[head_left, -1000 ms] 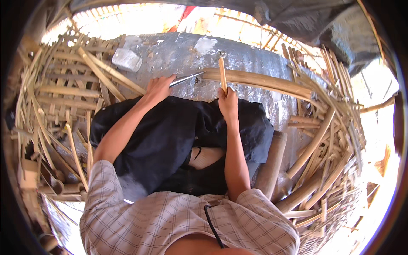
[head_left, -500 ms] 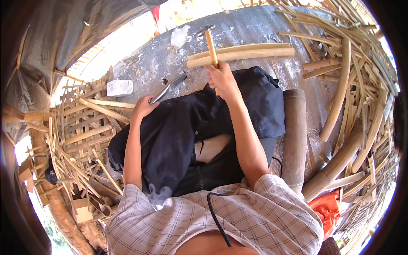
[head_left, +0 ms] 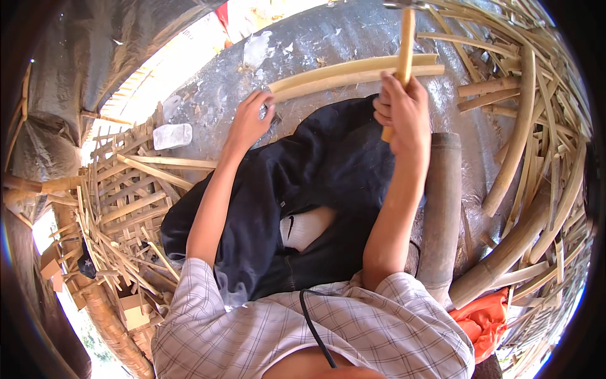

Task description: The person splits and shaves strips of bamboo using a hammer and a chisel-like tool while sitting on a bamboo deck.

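My right hand [head_left: 404, 110] is wrapped around the wooden handle of a hammer [head_left: 406, 44]. The hammer points away from me, its dark metal head at the top edge of the view. My left hand [head_left: 249, 123] is at the near-left end of a split bamboo piece [head_left: 353, 74], thumb and fingers curved with a gap between them. Whether the fingertips touch the bamboo is unclear. A dark blade [head_left: 268, 131] lies beside the left hand, mostly hidden by it. The bamboo rests on the grey sheet [head_left: 309, 38] beyond my knees.
A thick bamboo tube [head_left: 440, 208] lies right of my leg. Heaped bamboo strips [head_left: 527, 126] fill the right side. A woven bamboo panel [head_left: 132, 202] with loose sticks is at left, near a whitish block [head_left: 172, 136]. An orange cloth [head_left: 481, 322] sits at lower right.
My left hand has moved forward and right from the dark blade's handle to the bamboo's end. My right hand has carried the hammer to the right and farther away.
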Demonstrator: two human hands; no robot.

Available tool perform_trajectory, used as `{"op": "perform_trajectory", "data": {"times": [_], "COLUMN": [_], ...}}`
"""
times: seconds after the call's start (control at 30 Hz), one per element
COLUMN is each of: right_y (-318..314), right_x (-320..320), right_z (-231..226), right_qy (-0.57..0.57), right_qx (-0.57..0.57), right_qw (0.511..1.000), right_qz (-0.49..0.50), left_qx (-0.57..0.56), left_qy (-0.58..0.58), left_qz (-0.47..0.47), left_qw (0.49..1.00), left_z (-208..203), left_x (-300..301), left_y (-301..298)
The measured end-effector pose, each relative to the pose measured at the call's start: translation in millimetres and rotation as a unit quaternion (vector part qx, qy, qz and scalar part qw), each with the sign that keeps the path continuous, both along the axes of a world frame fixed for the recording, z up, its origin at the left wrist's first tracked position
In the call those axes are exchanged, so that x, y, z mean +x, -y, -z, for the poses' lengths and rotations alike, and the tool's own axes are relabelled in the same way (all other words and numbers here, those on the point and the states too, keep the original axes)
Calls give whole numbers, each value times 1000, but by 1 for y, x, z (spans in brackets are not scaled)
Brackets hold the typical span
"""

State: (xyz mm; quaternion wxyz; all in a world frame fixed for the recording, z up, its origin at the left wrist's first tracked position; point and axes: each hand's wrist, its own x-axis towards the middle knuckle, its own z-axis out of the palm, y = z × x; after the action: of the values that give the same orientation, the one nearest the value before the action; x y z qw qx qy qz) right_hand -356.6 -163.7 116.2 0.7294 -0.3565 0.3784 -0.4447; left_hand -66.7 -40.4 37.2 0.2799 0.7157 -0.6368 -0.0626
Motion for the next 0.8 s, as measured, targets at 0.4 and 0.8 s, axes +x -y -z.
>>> {"op": "perform_trajectory", "data": {"times": [0.4,0.8], "right_y": [10,13], "right_x": [-78,-83], "right_z": [-5,2], "right_qy": [-52,-11], "right_qx": [-14,-7], "right_qw": [986,991], "right_qz": [156,133], "left_qx": [265,-39], "left_qy": [111,633], "left_qz": [123,139], "left_qw": [950,761], "left_z": [37,-208], "left_x": [10,76], "left_y": [139,130]}}
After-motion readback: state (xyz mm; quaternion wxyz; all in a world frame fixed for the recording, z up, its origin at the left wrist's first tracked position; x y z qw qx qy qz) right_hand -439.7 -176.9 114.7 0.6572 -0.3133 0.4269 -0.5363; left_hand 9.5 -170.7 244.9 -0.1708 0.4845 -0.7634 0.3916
